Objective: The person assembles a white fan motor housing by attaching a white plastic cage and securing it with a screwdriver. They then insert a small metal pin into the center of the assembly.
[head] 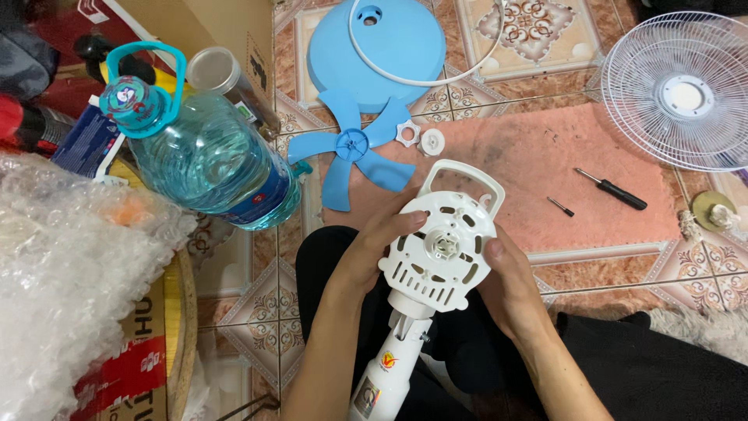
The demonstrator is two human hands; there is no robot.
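Two bare hands hold a white fan motor housing [440,249] over the person's lap, above black trousers [662,366]. The left hand [374,253] wraps the housing's left edge, thumb lying across its slotted face. The right hand [510,288] cups the right edge from below, thumb pressed on the rim. Both hands are closed around the housing. A carry handle [463,178] rises from the top of the housing, and a short shaft [444,245] sticks out at its centre. Below, the housing joins a white neck [389,366] that runs down between the forearms.

Left of the knees lie a heap of bubble wrap [70,273] and a cardboard box [140,351].

Just beyond the housing, on a pink mat [561,171], lies a blue fan blade [354,148] with a white nut [407,132] and a white cap [431,142] beside it. A large water bottle [206,156] with a teal handle lies on its side to the left of the blade. To the right on the mat are a black-handled screwdriver [612,189] and a smaller bit [559,206].

Farther off, a blue round base [374,47] rests on the patterned tiles with a white cord [421,78] looped over it. A white wire guard [682,90] lies at the far right.
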